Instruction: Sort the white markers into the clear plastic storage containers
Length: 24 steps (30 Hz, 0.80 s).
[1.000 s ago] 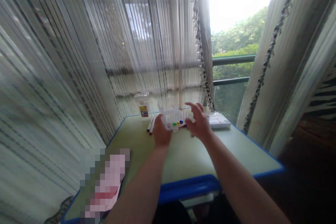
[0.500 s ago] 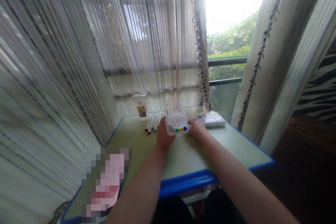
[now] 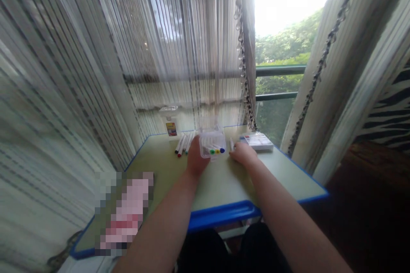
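The left hand point(image 3: 197, 160) grips the box point(image 3: 206, 141), likely light, stiff plastic, best held by its sides; the right hand point(image 3: 243, 153) pinches a slim, probably slick marker point(image 3: 232, 144).

The person's left hand point(image 3: 197, 158) and right hand point(image 3: 244, 153) are bare, with short, rounded fingers. The left forearm point(image 3: 160, 222) and right forearm point(image 3: 288, 213) are bare too, smooth and full in shape, slim at the wrists and broader towards the elbows. Both run bare to the bottom edge of the view, so the sleeves, if any, are out of sight. Below, the 2 legs point(image 3: 201, 249) are in black or very dark clothing that looks plain and matt, rounded over the thighs and knees. It is too dark to make out seams, folds or fabric. Finer detail of the fingers and nails is blurred.
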Available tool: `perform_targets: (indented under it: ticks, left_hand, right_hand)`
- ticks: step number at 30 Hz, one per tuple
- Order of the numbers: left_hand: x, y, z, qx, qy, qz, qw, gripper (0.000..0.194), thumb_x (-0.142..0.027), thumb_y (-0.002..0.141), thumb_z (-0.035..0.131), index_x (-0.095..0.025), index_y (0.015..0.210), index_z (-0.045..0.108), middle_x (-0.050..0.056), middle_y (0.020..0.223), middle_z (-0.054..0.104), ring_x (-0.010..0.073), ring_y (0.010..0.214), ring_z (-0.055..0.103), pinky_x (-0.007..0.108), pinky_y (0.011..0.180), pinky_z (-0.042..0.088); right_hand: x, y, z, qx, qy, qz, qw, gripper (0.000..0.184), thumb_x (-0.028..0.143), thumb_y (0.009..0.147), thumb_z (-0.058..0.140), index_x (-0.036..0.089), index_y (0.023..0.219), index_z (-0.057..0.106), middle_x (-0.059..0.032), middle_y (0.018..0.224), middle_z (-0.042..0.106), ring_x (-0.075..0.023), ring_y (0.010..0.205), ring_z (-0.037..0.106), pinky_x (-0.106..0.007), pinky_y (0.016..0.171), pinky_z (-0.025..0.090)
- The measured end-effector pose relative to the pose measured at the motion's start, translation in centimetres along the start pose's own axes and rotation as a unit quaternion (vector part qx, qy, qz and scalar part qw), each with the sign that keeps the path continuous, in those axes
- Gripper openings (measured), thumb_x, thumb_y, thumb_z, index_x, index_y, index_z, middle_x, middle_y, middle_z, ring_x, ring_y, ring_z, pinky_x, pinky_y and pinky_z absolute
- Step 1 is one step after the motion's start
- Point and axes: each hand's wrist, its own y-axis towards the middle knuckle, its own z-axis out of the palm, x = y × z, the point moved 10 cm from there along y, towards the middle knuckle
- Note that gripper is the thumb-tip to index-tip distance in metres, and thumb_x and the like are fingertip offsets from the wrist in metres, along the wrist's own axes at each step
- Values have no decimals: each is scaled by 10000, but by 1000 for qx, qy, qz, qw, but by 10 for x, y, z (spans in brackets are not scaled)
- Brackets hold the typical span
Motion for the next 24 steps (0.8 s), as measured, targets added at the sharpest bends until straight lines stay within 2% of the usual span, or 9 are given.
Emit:
perform_targets:
  ticks: [3, 5, 7, 9, 11, 12, 14, 16, 24]
  left_hand:
    - [-8, 0, 3, 30, 35, 38, 998, 343, -235, 649, 616, -171, 977, 538, 119, 940, 616, 258, 912, 603, 393, 840, 496]
    - [-10, 0, -1, 18, 51, 45, 998, 319, -237, 676, 596, -175, 981, 526, 116, 933, 609, 255, 905, 600, 402, 833, 498]
    - [-10, 0, -4, 10, 53, 51, 997, 299, -219, 696, 571, -181, 987, 514, 105, 934, 607, 241, 906, 597, 401, 842, 497]
    - [-9, 0, -5, 3, 55, 53, 997, 311, -198, 691, 566, -182, 996, 509, 102, 938, 606, 234, 909, 595, 398, 845, 498]
    - [-7, 1, -7, -6, 58, 51, 997, 351, -177, 666, 576, -174, 1010, 506, 109, 948, 606, 239, 915, 595, 399, 847, 499]
    - [-7, 1, -7, -8, 59, 51, 997, 363, -168, 656, 578, -170, 1012, 505, 112, 951, 605, 242, 917, 596, 402, 849, 498]
    - [-6, 1, -6, -4, 62, 53, 997, 358, -157, 654, 573, -167, 1006, 506, 110, 950, 604, 244, 917, 595, 406, 848, 497]
    - [-6, 2, -6, 1, 65, 54, 996, 330, -160, 669, 561, -169, 994, 504, 106, 942, 602, 243, 916, 594, 407, 847, 495]
    - [-2, 1, -4, -9, 72, 70, 995, 362, -181, 673, 566, -163, 1025, 485, 108, 960, 594, 248, 935, 586, 416, 856, 490]
  right_hand:
    - [11, 0, -15, -51, 97, -50, 993, 376, 246, 798, 426, 180, 1091, 654, -109, 914, 707, -215, 837, 658, -307, 733, 471]
    - [14, -2, -25, -82, 245, -64, 964, 362, 260, 791, 391, 172, 989, 681, -63, 716, 688, -178, 665, 649, -271, 607, 470]
    - [15, -5, -27, -69, 422, -58, 902, 341, 327, 768, 411, 149, 899, 671, -30, 574, 622, -167, 552, 623, -247, 483, 438]
    - [23, -7, -23, -17, 567, -58, 821, 334, 371, 738, 447, 141, 890, 636, -20, 553, 604, -171, 545, 630, -236, 446, 432]
    - [33, -11, -21, 29, 650, -69, 756, 317, 359, 707, 475, 140, 893, 610, -28, 584, 625, -177, 583, 651, -239, 467, 458]
    - [36, -12, -21, 40, 670, -72, 738, 305, 334, 691, 484, 141, 895, 603, -30, 595, 634, -179, 593, 657, -242, 477, 468]
    - [36, -13, -22, 36, 685, -69, 724, 296, 275, 658, 490, 141, 900, 596, -24, 595, 639, -176, 586, 660, -240, 477, 472]
    - [33, -14, -24, 19, 685, -60, 726, 295, 228, 623, 490, 144, 888, 590, -20, 608, 644, -170, 574, 659, -231, 465, 466]
    - [36, -19, -25, -1, 650, -60, 757, 334, 219, 523, 517, 158, 847, 574, -7, 565, 656, -176, 563, 649, -222, 443, 448]
